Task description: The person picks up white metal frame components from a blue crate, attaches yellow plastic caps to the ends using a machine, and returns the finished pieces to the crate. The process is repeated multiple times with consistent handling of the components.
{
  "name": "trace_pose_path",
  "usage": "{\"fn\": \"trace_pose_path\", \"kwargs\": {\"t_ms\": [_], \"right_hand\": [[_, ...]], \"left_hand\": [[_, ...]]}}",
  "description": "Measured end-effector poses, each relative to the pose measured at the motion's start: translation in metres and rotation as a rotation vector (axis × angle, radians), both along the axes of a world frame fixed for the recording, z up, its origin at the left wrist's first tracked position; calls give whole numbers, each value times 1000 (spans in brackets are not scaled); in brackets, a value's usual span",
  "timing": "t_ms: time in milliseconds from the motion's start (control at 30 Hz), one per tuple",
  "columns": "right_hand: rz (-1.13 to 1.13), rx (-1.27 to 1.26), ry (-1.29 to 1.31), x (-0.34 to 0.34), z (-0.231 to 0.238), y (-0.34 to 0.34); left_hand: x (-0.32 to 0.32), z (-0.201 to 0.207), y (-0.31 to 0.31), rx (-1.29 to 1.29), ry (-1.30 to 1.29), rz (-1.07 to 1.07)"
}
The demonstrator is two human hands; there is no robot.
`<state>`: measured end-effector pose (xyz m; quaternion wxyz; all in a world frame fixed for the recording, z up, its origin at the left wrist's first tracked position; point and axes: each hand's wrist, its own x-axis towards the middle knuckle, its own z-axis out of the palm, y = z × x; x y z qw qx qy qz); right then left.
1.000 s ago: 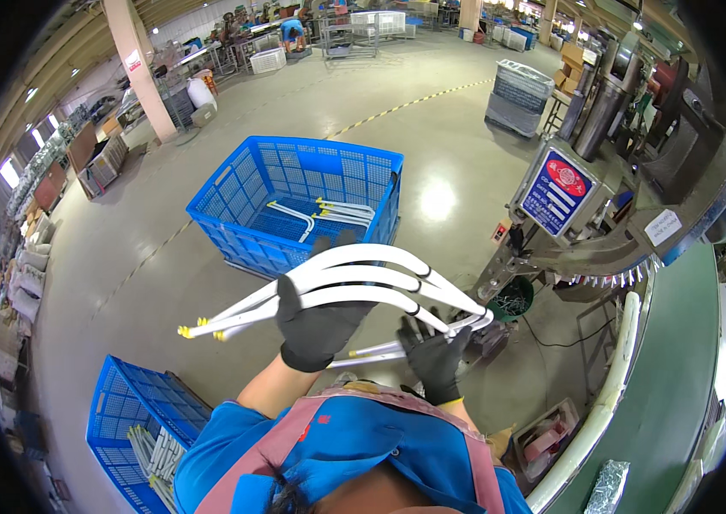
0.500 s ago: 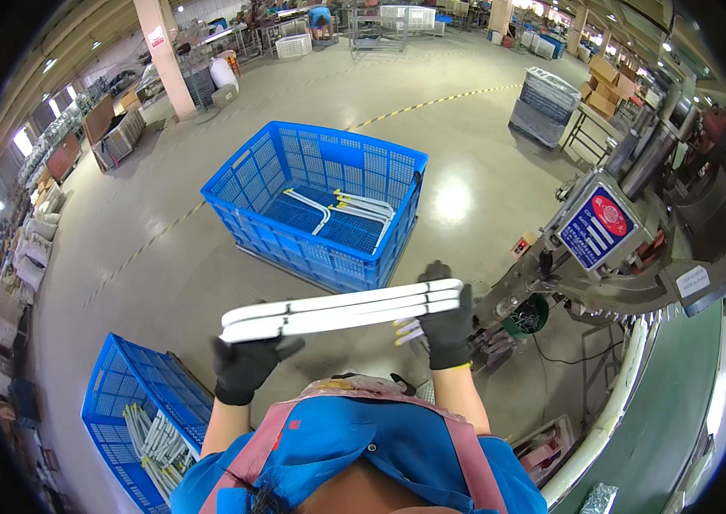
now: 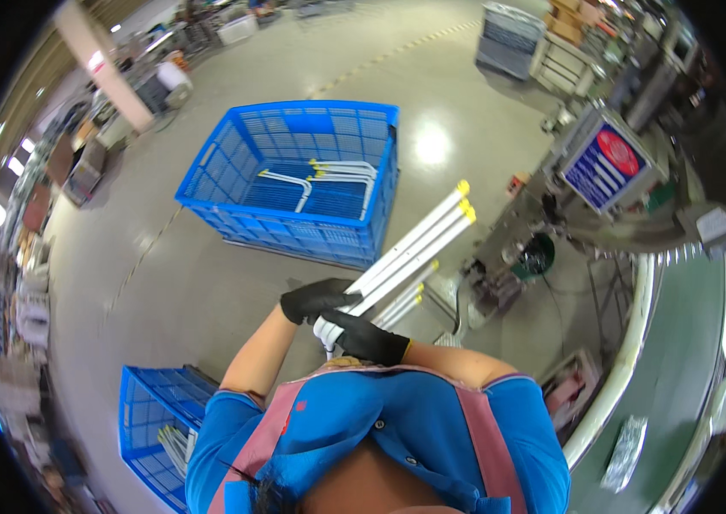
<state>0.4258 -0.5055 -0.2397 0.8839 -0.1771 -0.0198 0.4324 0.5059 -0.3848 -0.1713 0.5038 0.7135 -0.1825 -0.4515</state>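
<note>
Both of my gloved hands hold a small bundle of white bent tubes (image 3: 414, 248) with yellow end caps. The bundle slants from my chest up to the right, its capped ends farthest from me. My left hand (image 3: 318, 300), in a black glove, is closed around the tubes near their lower end. Just below and to the right, my right hand (image 3: 369, 338), gloved too, is closed on the same bundle near the bends. More yellow-tipped white tube lengths show beneath the upper ones; whether they belong to the same bent pieces I cannot tell.
Ahead stands a large blue plastic crate (image 3: 290, 218) with several such tubes on its floor. A second blue crate (image 3: 144, 428) at lower left holds more tubes. To my right are a machine (image 3: 612, 163), a green-topped conveyor (image 3: 654, 411) and a dark round bin (image 3: 538, 254).
The tubes have swung from lying crosswise between my spread hands to a diagonal, capped ends up and right. My hands have come together near the lower end. The view has shifted slightly.
</note>
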Motion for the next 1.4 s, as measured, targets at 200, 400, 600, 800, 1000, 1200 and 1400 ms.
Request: {"fn": "trace_pose_path", "kwargs": {"t_ms": [200,400,600,800,1000,1200,1400], "right_hand": [[-163,-582,-921,-21,21,-44],[-539,-620,-842,-38,48,-123],[-1469,-2101,-893,-25,57,-217],[-1126,-1896,-618,-22,41,-257],[-1146,-1923,-757,-21,66,-287],[-1286,-2058,-856,1,80,-298],[-1272,-2099,-961,18,71,-309]], "left_hand": [[-12,-11,-14,-189,257,-42],[-11,-1,-5,26,162,-79],[-19,18,6,132,243,-170],[-24,15,-10,64,62,-376],[-15,18,-37,32,-15,-415],[2,25,-57,76,32,-365],[10,18,-62,97,196,-311]]}}
